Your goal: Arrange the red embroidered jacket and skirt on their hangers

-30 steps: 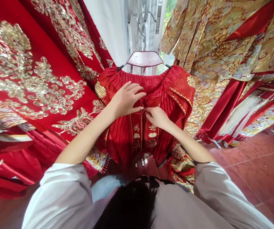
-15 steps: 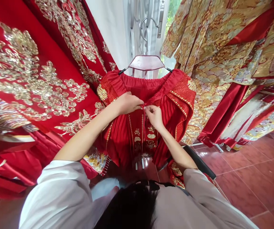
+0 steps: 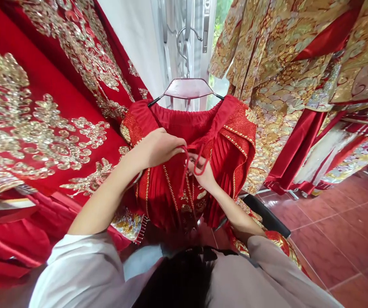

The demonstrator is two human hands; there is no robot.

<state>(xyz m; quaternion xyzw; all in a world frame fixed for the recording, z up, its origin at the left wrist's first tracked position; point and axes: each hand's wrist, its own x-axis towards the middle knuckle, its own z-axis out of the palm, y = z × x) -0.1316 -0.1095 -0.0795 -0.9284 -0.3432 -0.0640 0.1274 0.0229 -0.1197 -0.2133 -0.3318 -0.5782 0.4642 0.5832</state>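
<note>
A red pleated skirt [image 3: 219, 158] with gold trim hangs by its gathered waistband from a hanger [image 3: 188, 88]. At the front of the waistband, a thin red drawstring [image 3: 184, 179] runs between my hands. My left hand [image 3: 164, 145] pinches the drawstring, which droops from its fingertips. Slightly lower and to the right, my right hand [image 3: 202, 172] has its fingers curled on the cord, and a loop of it lies across them. The right fingertips are partly hidden behind the string.
Red cloth with gold sequins [image 3: 55, 115] hangs close on the left. Gold patterned garments [image 3: 280, 85] hang on the right. Behind the hanger is a white metal door frame [image 3: 204, 38]. A black padded bar [image 3: 267, 216] sits low at right, above red floor tiles [image 3: 325, 231].
My right hand has moved down, away from the left fingertips. The drawstring now shows as a loop and a hanging end. The view has shifted slightly, moving the hanger left.
</note>
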